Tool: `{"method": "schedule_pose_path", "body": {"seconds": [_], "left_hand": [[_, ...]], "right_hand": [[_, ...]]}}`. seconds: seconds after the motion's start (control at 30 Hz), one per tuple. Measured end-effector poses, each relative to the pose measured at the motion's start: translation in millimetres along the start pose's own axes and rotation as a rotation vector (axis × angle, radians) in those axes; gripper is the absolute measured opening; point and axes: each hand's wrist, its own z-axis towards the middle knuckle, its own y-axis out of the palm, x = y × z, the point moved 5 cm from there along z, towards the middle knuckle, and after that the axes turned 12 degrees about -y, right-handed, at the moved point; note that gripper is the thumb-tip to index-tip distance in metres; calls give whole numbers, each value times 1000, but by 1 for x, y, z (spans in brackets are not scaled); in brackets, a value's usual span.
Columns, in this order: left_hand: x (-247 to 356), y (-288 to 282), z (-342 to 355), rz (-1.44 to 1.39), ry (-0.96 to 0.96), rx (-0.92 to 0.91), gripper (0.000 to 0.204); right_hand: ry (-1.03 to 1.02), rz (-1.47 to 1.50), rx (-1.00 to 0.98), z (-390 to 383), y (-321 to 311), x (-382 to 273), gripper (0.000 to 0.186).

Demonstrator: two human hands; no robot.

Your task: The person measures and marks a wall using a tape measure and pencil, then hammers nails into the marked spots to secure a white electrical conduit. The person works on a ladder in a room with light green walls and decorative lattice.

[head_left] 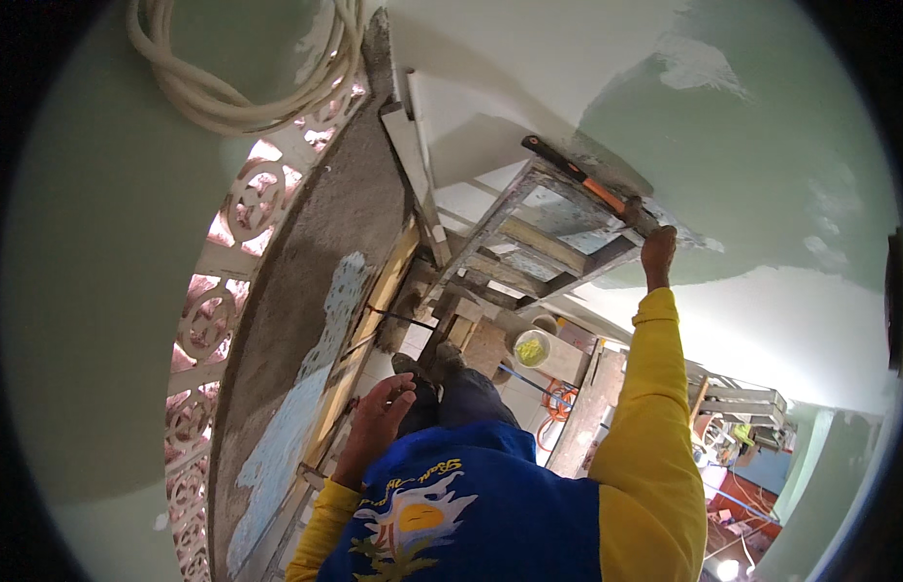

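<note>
My right arm reaches out to the top of a wooden stepladder [558, 254]. There my right hand [658, 254] is closed at the head end of a hammer [592, 187] with an orange and black handle. The hammer lies slantwise along the ladder's top, its handle pointing away to the left. How the fingers wrap its head is partly hidden. My left hand [377, 422] hovers in front of my body, beside the ledge. Its fingers are loosely bent and slightly apart, with nothing visible in them.
A rough grey cement ledge [306, 233] runs along a patterned block screen [207, 320] at left. Coiled white hose [238, 112] hangs above it. Below are planks [602, 407], a bucket [531, 349] with yellowish contents and an orange cord [558, 400]. A cluttered shelf [742, 403] stands right.
</note>
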Motion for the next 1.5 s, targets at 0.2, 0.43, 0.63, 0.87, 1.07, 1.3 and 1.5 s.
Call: {"method": "schedule_pose_path", "body": {"seconds": [0.2, 0.43, 0.63, 0.87, 1.07, 1.3, 1.5], "left_hand": [[50, 29, 33, -336, -31, -219, 46], [106, 72, 67, -944, 51, -274, 53], [123, 61, 87, -906, 52, -186, 46], [167, 65, 110, -1073, 193, -158, 46], [170, 50, 129, -1059, 291, -395, 35], [189, 69, 128, -824, 186, -136, 22], [176, 44, 127, -311, 318, 142, 21]], "right_hand": [[144, 556, -107, -63, -14, -82, 31], [-57, 931, -750, -202, -62, -391, 23], [-234, 1063, -726, -169, -55, -412, 22], [-230, 1128, -606, -110, -54, -409, 22], [195, 1479, -844, -95, -31, -392, 20], [229, 1459, -886, -79, -26, -379, 27], [542, 1546, -617, -57, 28, -303, 37]]}}
